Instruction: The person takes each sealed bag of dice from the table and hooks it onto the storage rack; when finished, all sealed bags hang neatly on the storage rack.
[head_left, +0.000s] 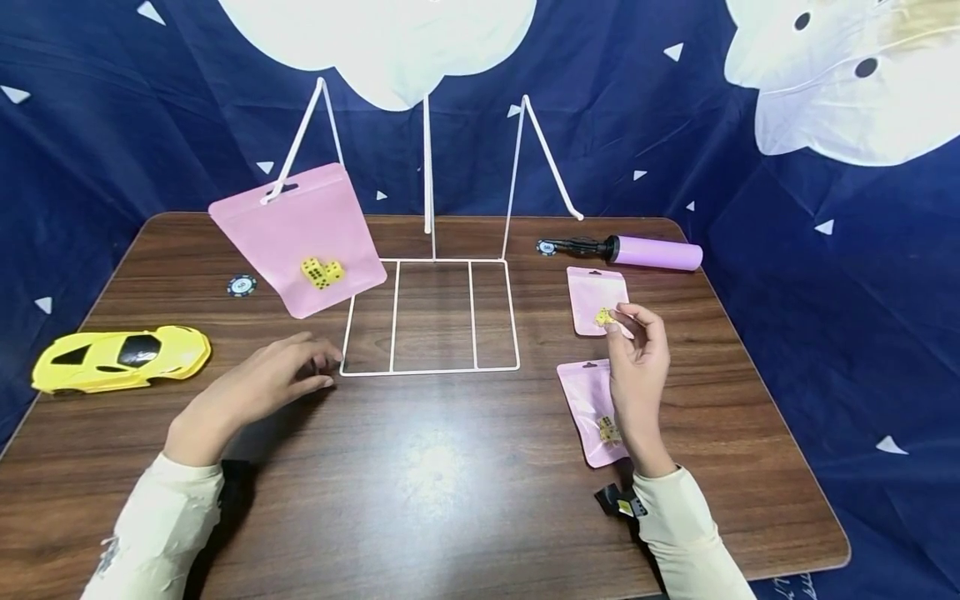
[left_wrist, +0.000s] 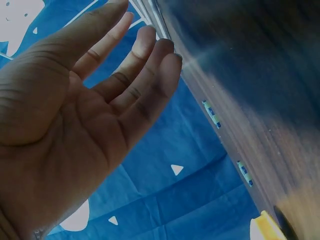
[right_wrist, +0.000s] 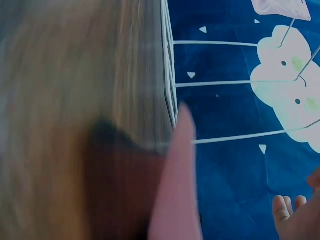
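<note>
Over the wooden table, a white wire rack [head_left: 435, 372] carries a large pink zip bag [head_left: 300, 237] on its left arm, with yellow dice showing low on the bag. My left hand [head_left: 262, 387] has loosely bent fingers near the rack's front left corner; its palm [left_wrist: 75, 120] holds nothing in the left wrist view. Above the right side, my right hand [head_left: 639, 367] has relaxed, bent fingers that overlap a small pink bag [head_left: 588, 287] with yellow dice. The same hand [right_wrist: 302, 215] shows partly in the right wrist view. Below it lies a medium pink bag [head_left: 581, 400], partly covered by the hand.
A yellow toy car [head_left: 120, 358] is at far left, with a poker chip [head_left: 242, 286] beyond it. At the back right lie a purple hand pump [head_left: 652, 252] and another chip [head_left: 547, 247]. A small black item [head_left: 611, 500] sits by the right sleeve. Blue patterned cloth [head_left: 615, 133] hangs behind.
</note>
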